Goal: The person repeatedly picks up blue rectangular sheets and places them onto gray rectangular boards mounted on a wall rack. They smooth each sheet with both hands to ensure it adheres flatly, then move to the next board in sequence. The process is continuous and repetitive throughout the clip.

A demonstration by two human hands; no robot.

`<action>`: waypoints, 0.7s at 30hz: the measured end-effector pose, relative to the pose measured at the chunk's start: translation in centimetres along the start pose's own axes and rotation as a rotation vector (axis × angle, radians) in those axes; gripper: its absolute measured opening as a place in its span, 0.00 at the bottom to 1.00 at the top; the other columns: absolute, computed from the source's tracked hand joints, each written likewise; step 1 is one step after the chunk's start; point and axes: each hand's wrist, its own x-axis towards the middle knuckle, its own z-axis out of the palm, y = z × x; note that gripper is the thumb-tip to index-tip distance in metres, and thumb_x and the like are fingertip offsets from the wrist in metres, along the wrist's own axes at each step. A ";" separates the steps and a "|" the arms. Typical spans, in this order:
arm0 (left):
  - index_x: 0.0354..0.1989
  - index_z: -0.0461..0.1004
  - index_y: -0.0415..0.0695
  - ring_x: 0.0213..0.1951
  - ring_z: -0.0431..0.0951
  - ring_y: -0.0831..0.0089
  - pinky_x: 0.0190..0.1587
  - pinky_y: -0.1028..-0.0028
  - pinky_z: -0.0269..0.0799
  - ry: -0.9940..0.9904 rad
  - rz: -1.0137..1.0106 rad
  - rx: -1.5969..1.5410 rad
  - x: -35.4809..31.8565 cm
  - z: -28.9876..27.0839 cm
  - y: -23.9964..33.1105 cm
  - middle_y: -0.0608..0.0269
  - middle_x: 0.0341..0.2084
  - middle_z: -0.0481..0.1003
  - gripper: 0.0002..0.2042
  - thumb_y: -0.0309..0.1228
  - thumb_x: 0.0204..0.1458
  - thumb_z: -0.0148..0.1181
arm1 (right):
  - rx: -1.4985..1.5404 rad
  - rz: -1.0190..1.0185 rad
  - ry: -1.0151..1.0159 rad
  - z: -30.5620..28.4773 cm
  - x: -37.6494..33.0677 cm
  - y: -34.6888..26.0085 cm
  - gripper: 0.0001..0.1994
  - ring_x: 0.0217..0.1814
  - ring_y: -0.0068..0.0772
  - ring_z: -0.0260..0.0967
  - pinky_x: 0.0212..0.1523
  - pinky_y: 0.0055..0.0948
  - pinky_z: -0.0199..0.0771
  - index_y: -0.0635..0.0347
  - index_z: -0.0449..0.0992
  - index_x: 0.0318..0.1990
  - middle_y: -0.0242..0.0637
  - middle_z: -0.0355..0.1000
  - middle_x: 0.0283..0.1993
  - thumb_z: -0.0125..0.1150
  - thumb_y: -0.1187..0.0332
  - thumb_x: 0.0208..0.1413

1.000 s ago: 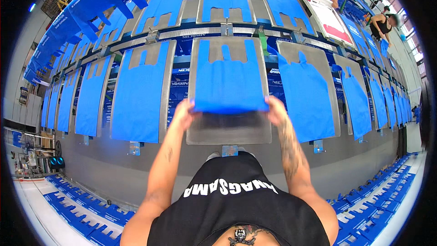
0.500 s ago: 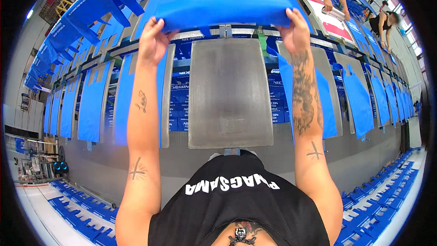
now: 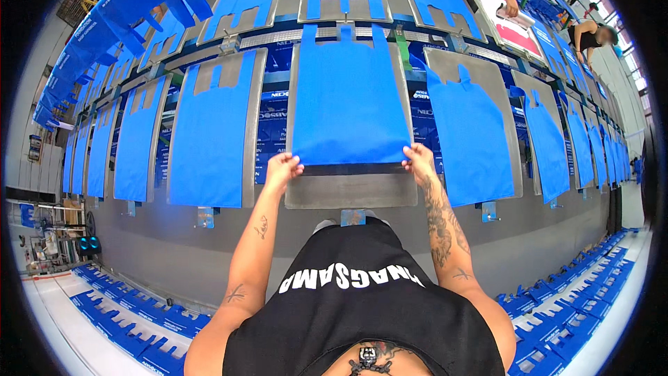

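Together, the left hand (image 3: 283, 169) and right hand (image 3: 419, 163) pinch the near corners of a blue bag (image 3: 350, 101) at the centre of the frame, fingers clamped on its fabric. Equal tension should keep its edge square to the grey board (image 3: 351, 193) beneath; laying it down smoothly would limit wrinkles, handles (image 3: 379, 35) straight at the far end. At upper right, a co-worker's hand (image 3: 511, 5) is over a framed screen (image 3: 492, 4).

Left hand (image 3: 284, 170) and right hand (image 3: 419, 161): held apart, nearly level, thumbs pinched against fingers. Left forearm (image 3: 252, 247) and right forearm (image 3: 441, 226): bare, reaching forward, converging slightly toward wrists; elbows spread wider than hands; tattooing heavier on right.
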 end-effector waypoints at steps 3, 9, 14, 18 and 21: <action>0.41 0.75 0.33 0.29 0.82 0.72 0.32 0.76 0.82 0.058 -0.065 0.053 -2.1 -0.6 -3.2 0.58 0.30 0.78 0.06 0.22 0.58 0.61 | 0.023 0.107 0.055 -0.6 -2.6 2.9 0.07 0.29 0.21 0.73 0.25 0.19 0.74 0.63 0.75 0.44 0.30 0.73 0.33 0.64 0.72 0.60; 0.44 0.75 0.28 0.29 0.82 0.72 0.29 0.76 0.82 0.126 -0.030 0.192 -5.0 -0.3 -6.0 0.55 0.30 0.79 0.09 0.20 0.57 0.61 | -0.089 0.111 0.079 -2.5 -5.1 5.7 0.11 0.29 0.25 0.76 0.28 0.22 0.79 0.67 0.75 0.48 0.35 0.76 0.33 0.64 0.74 0.59; 0.44 0.75 0.29 0.26 0.82 0.74 0.28 0.76 0.81 0.221 0.021 0.351 -6.5 -0.2 -6.6 0.55 0.28 0.80 0.10 0.20 0.55 0.63 | -0.116 0.104 0.115 -2.6 -6.5 6.6 0.11 0.29 0.25 0.77 0.29 0.23 0.80 0.69 0.77 0.47 0.37 0.78 0.35 0.64 0.73 0.59; 0.40 0.76 0.35 0.24 0.82 0.76 0.27 0.74 0.78 0.244 0.050 0.504 -7.6 0.1 -5.7 0.59 0.24 0.80 0.08 0.22 0.52 0.66 | -0.279 0.048 0.139 -3.1 -7.1 7.1 0.14 0.27 0.24 0.76 0.25 0.22 0.77 0.69 0.77 0.48 0.37 0.79 0.32 0.67 0.73 0.56; 0.38 0.75 0.36 0.23 0.80 0.77 0.24 0.75 0.78 0.264 0.100 0.643 -8.1 -0.6 -6.2 0.61 0.23 0.79 0.08 0.23 0.53 0.66 | -0.346 -0.019 0.175 -2.9 -7.9 7.4 0.14 0.26 0.22 0.74 0.24 0.22 0.74 0.65 0.78 0.47 0.35 0.79 0.31 0.70 0.71 0.54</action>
